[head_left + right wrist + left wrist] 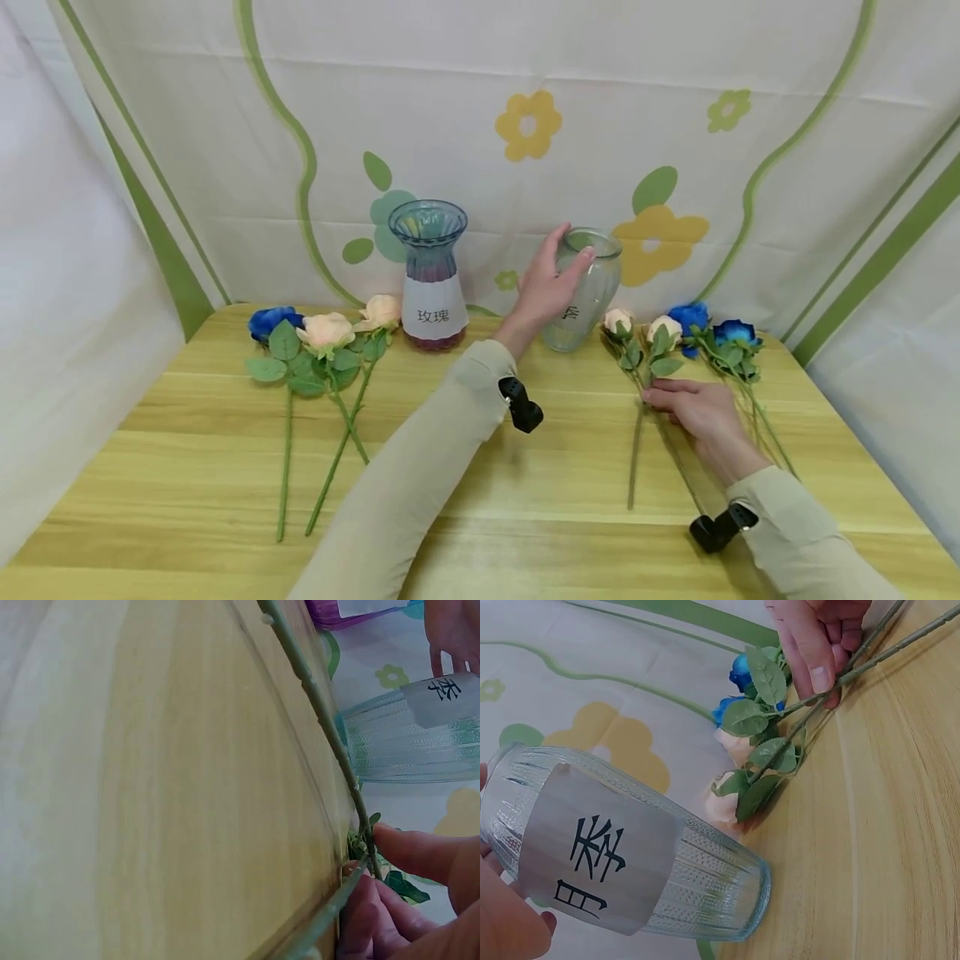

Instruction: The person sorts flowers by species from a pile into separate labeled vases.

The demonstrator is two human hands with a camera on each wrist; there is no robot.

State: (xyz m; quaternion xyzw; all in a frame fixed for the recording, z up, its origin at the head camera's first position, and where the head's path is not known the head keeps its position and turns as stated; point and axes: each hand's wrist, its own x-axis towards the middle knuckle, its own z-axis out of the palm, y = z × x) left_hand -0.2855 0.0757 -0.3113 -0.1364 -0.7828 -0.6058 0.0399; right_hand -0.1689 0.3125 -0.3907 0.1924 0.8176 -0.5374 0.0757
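My left hand (546, 287) grips a clear glass vase (600, 287) near its neck, thumb by the rim. A white paper label with dark characters (600, 855) wraps the vase's body. To the right, my right hand (701, 417) pinches the stem of a pale pink rose (665, 329) just below its leaves, low over the table. A second pale pink rose (618, 322) lies close beside it, its stem crossing under the fingers. In the right wrist view the thumb and fingers close around where the green stems (322, 720) meet.
A blue-and-purple glass vase (427, 258) with a white label stands left of the clear one. Two blue roses (735, 333) lie on the right. On the left lie a blue rose (273, 322) and two peach roses (326, 332). A flower-patterned curtain (450, 100) backs the wooden table (187, 450).
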